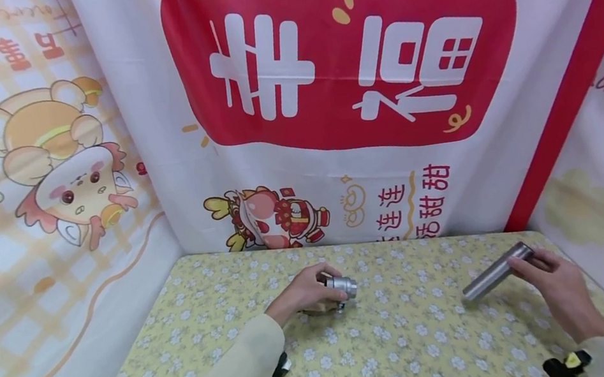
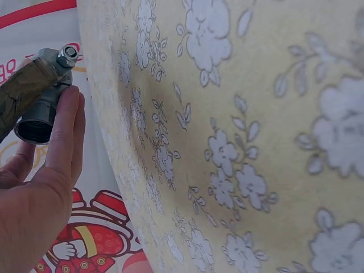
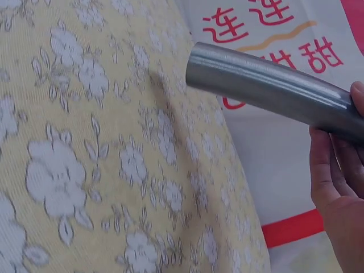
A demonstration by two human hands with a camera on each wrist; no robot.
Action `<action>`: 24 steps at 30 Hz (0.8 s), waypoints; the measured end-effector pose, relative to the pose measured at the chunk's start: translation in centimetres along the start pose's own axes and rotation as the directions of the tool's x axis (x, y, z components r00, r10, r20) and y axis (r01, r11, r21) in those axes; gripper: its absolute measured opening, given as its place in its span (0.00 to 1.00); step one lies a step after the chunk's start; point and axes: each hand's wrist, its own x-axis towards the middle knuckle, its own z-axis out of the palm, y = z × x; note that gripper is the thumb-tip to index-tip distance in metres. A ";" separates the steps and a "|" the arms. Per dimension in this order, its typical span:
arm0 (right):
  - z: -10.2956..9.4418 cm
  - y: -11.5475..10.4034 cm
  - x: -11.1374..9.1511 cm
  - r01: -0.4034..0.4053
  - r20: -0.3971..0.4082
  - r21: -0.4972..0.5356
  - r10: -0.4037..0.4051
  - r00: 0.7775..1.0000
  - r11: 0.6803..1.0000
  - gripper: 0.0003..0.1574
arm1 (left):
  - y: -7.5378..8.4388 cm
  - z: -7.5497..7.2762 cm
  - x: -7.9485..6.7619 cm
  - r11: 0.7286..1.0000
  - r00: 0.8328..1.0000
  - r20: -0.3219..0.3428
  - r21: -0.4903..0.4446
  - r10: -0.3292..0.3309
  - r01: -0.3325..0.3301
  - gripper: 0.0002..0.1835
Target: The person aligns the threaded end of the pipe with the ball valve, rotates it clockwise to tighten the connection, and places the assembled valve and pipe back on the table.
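My left hand (image 1: 308,289) grips a silver metal ball valve (image 1: 345,287) just above the table, left of centre. In the left wrist view, the ball valve (image 2: 38,116) shows a round, open, threaded end. Its flat lever handle (image 2: 25,85) looks wrapped in brown tape and is fastened by a shiny nut (image 2: 69,53). On the right, my right hand (image 1: 561,284) pinches a plain steel tube (image 1: 491,276) between thumb and fingers near its upper end. The steel tube (image 3: 256,82) slants, its lower end pointing left toward the table; its other end is hidden in the right wrist view.
A yellow cloth with white flowers covers the table (image 1: 394,349). Behind it hangs a white printed curtain (image 1: 151,106) with a big red panel. Printed cloth walls (image 1: 62,299) close off the left and right sides.
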 end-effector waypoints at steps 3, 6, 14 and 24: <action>0.9 -0.2 0.0 -0.018 0.016 -0.019 0.018 1.000 1.000 0.26 | -0.1 -0.2 -0.5 0.999 1.000 -0.002 -0.030 -0.013 0.013 0.22; 2.0 -0.4 -0.2 -0.031 0.041 -0.067 0.034 0.999 0.997 0.43 | -0.3 -0.4 -0.9 0.998 1.000 -0.002 -0.057 -0.021 0.021 0.23; 5.4 -1.5 -1.0 -0.058 0.114 -0.236 0.087 0.990 0.970 0.57 | -1.1 -1.2 -2.0 0.991 1.000 -0.001 -0.128 -0.027 0.027 0.23; 9.6 -2.9 -2.3 -0.047 0.310 -0.398 0.183 0.933 0.916 0.55 | -1.6 -1.6 -3.4 0.985 0.999 -0.019 -0.168 -0.044 0.040 0.23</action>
